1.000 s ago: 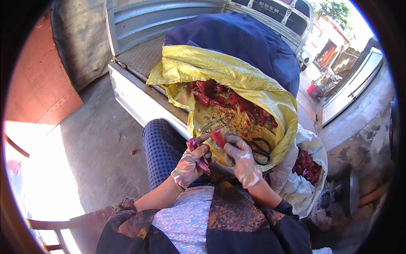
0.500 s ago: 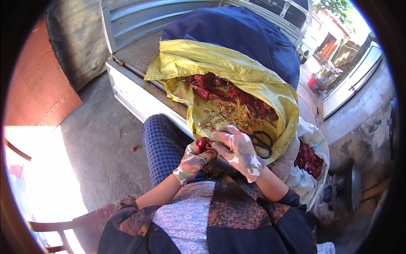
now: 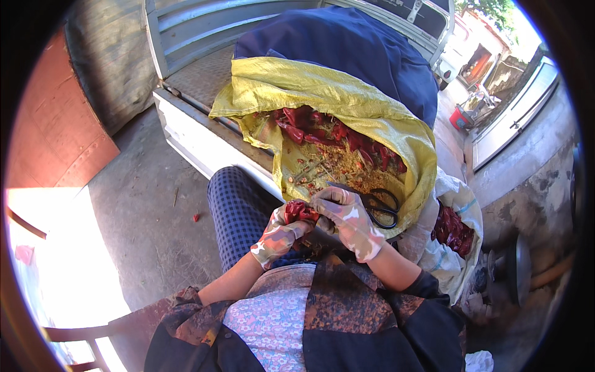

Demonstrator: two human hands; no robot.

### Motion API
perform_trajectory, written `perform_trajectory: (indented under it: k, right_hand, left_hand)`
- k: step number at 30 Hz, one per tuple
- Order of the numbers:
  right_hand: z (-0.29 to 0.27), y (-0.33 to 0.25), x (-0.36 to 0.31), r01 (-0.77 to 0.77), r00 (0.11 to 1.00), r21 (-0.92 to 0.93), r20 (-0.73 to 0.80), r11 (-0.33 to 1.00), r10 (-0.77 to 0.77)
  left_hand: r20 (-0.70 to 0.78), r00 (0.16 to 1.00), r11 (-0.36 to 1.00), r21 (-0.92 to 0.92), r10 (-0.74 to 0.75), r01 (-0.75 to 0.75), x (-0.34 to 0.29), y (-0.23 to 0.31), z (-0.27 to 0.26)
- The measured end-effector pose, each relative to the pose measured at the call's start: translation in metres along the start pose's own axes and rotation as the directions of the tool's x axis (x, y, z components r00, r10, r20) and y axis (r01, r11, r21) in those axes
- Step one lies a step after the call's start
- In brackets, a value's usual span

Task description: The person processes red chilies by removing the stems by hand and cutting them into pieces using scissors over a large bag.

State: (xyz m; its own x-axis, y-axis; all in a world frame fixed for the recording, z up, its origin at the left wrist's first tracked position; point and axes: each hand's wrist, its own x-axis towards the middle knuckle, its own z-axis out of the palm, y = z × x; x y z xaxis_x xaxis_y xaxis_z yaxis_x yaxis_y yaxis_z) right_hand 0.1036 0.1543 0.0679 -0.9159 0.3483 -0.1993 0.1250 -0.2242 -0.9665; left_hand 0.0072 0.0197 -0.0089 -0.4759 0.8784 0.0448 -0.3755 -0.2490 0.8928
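In front of my lap, my left hand (image 3: 277, 239), in a camouflage-patterned glove, is closed round a wrinkled dried red chili pepper (image 3: 300, 211). My right hand (image 3: 349, 220), gloved alike, is pinched at the pepper's right end; what lies between its fingertips is too small to make out. Just beyond my hands gapes a yellow woven sack (image 3: 322, 84), with red peppers (image 3: 304, 124) piled toward its back. Loose seeds and stem bits (image 3: 322, 164) cover its lower inside. Black-handled scissors (image 3: 383, 209) lie in the sack, right of my right hand, their blades partly hidden.
The yellow sack rests at the edge of a white truck bed (image 3: 204, 133), with a dark blue cloth (image 3: 341, 43) behind it. A white sack (image 3: 462, 201) holding more red peppers (image 3: 453, 232) stands at right. A red bucket (image 3: 460, 118) is farther off, near the wall.
My right hand has turned and shifted slightly, its fingertips now pinched at the pepper's end. More of the pepper shows in my left hand, which stays nearly in place.
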Motion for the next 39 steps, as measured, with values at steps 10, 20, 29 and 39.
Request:
perform_trajectory:
  k: [10,20,29,39]
  right_hand:
    - [-0.005,0.006,0.004,0.450,0.893,-0.511,0.247,0.732,-0.376]
    - [0.013,0.023,0.000,-0.025,0.998,0.394,-0.042,0.919,0.045]
    - [0.010,0.015,0.007,0.619,0.434,-0.780,0.438,-0.092,-0.787]
    - [0.000,0.017,0.011,0.543,0.641,-0.821,0.540,-0.175,-0.546]
  left_hand:
    - [0.008,0.999,0.995,-0.089,-0.035,0.035,-0.004,-0.003,0.007]
    - [-0.143,0.987,0.955,-0.296,-0.070,0.025,-0.001,-0.003,0.011]
    - [-0.159,0.977,0.826,-0.563,-0.144,0.030,-0.002,-0.009,0.018]
    - [-0.208,0.934,0.871,-0.461,-0.291,0.168,-0.001,0.005,0.018]
